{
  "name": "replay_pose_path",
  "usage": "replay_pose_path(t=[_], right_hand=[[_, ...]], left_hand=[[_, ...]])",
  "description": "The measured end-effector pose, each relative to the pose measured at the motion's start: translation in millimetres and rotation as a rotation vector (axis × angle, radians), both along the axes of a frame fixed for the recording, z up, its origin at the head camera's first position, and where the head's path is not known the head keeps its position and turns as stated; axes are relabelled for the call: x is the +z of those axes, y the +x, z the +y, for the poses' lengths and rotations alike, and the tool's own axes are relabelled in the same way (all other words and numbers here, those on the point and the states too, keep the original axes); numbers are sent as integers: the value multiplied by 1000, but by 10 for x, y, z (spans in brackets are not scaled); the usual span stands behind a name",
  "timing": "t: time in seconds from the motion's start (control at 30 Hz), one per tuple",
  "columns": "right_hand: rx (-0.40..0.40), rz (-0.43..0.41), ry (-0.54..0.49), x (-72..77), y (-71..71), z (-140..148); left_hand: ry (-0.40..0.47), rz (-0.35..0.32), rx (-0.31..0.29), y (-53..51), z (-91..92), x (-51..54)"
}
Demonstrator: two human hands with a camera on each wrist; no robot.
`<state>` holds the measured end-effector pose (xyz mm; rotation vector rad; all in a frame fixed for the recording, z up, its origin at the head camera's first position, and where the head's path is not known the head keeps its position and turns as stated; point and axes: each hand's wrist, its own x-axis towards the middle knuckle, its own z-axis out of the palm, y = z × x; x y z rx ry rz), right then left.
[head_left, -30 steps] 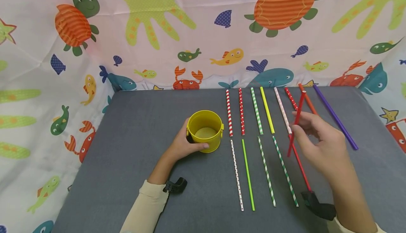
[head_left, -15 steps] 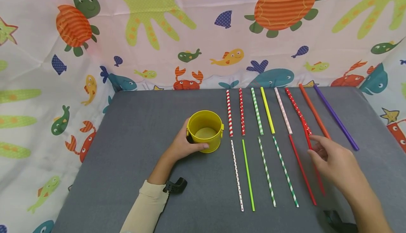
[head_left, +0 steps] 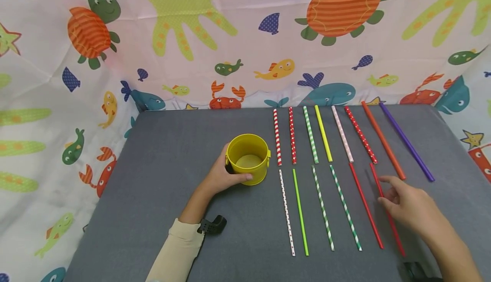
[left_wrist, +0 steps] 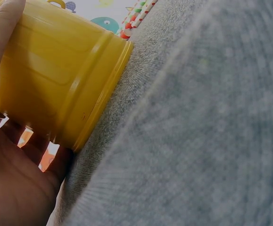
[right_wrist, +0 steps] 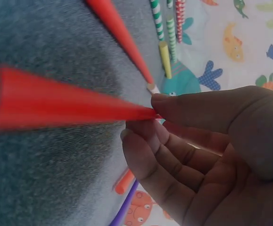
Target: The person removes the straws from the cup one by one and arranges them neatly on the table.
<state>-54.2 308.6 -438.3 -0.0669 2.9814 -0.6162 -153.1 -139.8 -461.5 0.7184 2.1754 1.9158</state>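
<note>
My left hand (head_left: 220, 179) grips a small yellow bucket (head_left: 261, 172) standing on the grey table. Its thumb lies across the bucket's front, and the other fingers are mostly hidden behind it. The wall of the bucket (left_wrist: 56, 70) fills much of the left wrist view. At the right, my right hand (head_left: 412, 205) pinches a red straw (head_left: 395, 231) between thumb and fingers, low over the table. In the right wrist view this red straw (right_wrist: 65, 101) points toward the camera. Another plain red straw (head_left: 366, 207) lies just left of it, roughly parallel.
Several straws form two rows right of the bucket. The back row includes a yellow straw (head_left: 324, 135), an orange straw (head_left: 383, 140) and a purple straw (head_left: 407, 142). In the front row lies a light green straw (head_left: 300, 211). A sea-animal cloth (head_left: 245, 39) hangs behind the table.
My right hand has brought the red straw down from a raised, upright tilt to the front row's right end, moving toward me. My left hand and the bucket have stayed still.
</note>
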Motion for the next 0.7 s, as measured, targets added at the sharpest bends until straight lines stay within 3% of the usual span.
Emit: replay_pose_path(t=[0.5, 0.7], right_hand=[[-12, -59, 53, -99, -47, 57], [-9, -39, 63, -122, -41, 55]], left_hand=[[-2, 3, 2, 9, -10, -1], [12, 5, -4, 12, -13, -6]])
